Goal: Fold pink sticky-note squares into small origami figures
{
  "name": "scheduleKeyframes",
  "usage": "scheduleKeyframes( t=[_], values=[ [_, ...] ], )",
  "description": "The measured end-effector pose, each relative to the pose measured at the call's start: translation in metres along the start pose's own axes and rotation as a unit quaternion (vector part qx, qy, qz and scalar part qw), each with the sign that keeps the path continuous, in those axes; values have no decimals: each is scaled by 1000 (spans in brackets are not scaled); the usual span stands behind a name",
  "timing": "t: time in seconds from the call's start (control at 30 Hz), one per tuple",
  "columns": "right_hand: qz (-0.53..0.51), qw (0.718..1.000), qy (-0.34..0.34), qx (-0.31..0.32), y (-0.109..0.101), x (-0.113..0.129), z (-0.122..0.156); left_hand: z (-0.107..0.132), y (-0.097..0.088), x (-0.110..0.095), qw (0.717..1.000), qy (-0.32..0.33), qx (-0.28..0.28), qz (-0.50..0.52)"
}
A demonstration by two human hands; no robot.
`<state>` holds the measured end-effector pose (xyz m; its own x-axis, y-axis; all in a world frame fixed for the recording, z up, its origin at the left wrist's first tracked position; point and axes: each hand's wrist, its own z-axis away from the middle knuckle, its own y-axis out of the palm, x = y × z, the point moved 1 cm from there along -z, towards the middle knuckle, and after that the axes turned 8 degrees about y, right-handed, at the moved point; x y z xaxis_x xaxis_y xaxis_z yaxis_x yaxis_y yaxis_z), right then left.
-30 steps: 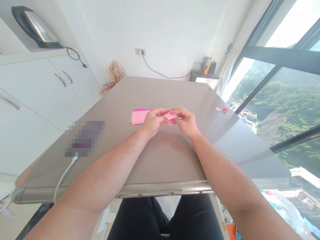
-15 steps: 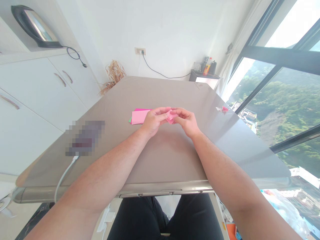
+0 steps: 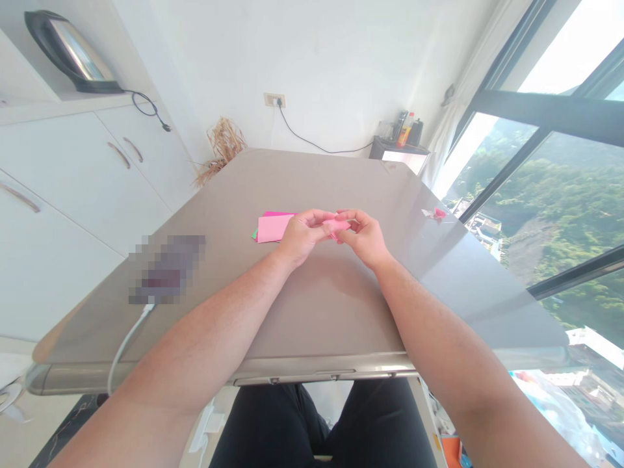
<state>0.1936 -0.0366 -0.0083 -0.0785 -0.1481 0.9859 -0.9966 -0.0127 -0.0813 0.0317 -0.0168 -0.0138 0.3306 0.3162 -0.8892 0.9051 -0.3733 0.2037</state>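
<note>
Head view: left hand and right hand are meeting above the middle of the tabletop, fingers of each clamped on one end of a small pink paper piece, holding it just off the surface. Paper is looking folded down narrow, so several creases seem done; final shape unclear. Flat coloured sheets are lying unfolded beside the left hand; a small folded piece is sitting well apart, right.
</note>
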Motion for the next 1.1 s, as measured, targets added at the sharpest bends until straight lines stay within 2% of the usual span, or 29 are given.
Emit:
scheduleKeyframes(
  t=[0.23,0.33,0.5,0.7,0.93,1.1],
  values=[
    [5,1000,18,-13,2,1,0,-2,-7,12,998,33,-22,-53],
    [3,999,17,-32,2,1,0,-2,-7,14,992,49,-27,-117],
    [12,999,8,-32,1,0,1,0,-7,13,985,41,-53,-158],
    [-7,1000,-1,-30,1,0,1,0,-8,11,985,33,-3,-169],
    [29,999,-15,-24,1,-1,-1,2,-3,10,980,59,4,-192],
    [-25,998,-1,-61,-2,1,-2,3,-3,6,985,19,4,-171]
  ],
)
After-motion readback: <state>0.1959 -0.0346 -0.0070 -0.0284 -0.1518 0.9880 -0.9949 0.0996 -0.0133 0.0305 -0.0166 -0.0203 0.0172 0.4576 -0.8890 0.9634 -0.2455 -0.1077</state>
